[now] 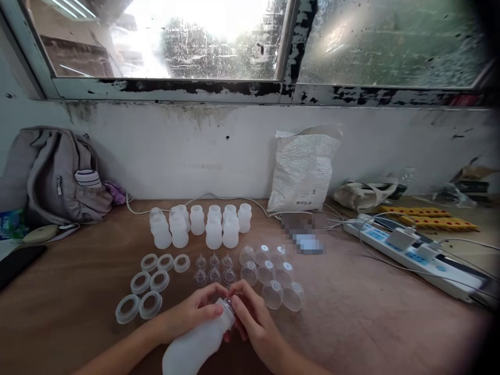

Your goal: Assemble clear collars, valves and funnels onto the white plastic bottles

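Note:
A frosted white baby bottle point(195, 344) lies tilted in front of me, its neck pointing up and to the right. My left hand point(195, 310) is closed around its upper part, with the thumb along the neck. At the bottle's mouth, the fingers of my right hand point(252, 315) close on a clear nipple point(229, 306), partly hidden by them. Just beyond my hands stand several clear nipples point(214, 275) in rows. Translucent collar rings point(150, 304) lie to their left, and clear domed caps point(272, 294) are grouped to their right.
Several open frosted bottles point(213, 232) stand upright farther back. A backpack point(58, 172) leans at the far left, near a black phone point(21, 264). Against the wall rests a white plastic package point(302, 169). A power strip point(414, 258) with cables runs along the right side.

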`<state>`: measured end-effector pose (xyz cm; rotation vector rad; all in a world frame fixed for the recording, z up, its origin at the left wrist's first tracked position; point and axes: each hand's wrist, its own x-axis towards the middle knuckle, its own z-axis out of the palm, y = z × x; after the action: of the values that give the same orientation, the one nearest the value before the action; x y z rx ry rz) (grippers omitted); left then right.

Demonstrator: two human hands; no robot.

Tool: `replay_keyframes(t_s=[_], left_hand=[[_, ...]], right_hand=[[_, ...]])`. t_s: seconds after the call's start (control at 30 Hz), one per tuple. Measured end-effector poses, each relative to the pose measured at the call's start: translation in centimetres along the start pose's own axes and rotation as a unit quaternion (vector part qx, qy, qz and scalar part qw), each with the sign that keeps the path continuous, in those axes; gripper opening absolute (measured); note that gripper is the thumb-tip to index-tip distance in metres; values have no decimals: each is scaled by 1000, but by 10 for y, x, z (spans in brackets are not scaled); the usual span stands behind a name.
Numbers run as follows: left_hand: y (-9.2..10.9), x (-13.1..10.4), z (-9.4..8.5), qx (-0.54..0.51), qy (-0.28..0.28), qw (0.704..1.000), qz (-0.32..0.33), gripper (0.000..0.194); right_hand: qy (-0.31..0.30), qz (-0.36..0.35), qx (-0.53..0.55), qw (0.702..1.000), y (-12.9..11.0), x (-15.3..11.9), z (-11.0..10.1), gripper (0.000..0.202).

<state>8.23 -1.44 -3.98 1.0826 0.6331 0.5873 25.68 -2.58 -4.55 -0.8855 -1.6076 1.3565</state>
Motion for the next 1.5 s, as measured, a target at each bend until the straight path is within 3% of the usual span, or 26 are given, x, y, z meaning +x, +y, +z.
replay_keyframes(t_s=[0.33,0.47,0.63,0.87,1.07,1.33,1.5], left_hand=[[15,-4,9,3,-19,999,-35,51],[15,-2,7,-25,-4,998,-55,50],[17,-4,3,-65,12,995,-72,44],[12,-3,-8,-114,14,986,-122,52],[7,-1,-12,-70,-7,987,-147,50],[11,-2,-6,-18,22,985,-168,63],[12,-3,-6,-7,9,989,-148,60]], right_hand=[[3,-50,-34,998,-1,-2,-1,22],[2,-58,-74,996,0,-1,-4,24],[-18,-51,-45,998,2,1,-5,23],[-6,-70,-92,993,2,1,-6,19],[-41,-5,-33,999,-6,-4,-3,20],[4,19,-48,999,-9,-2,0,23],[2,48,15,999,-13,1,1,24]])
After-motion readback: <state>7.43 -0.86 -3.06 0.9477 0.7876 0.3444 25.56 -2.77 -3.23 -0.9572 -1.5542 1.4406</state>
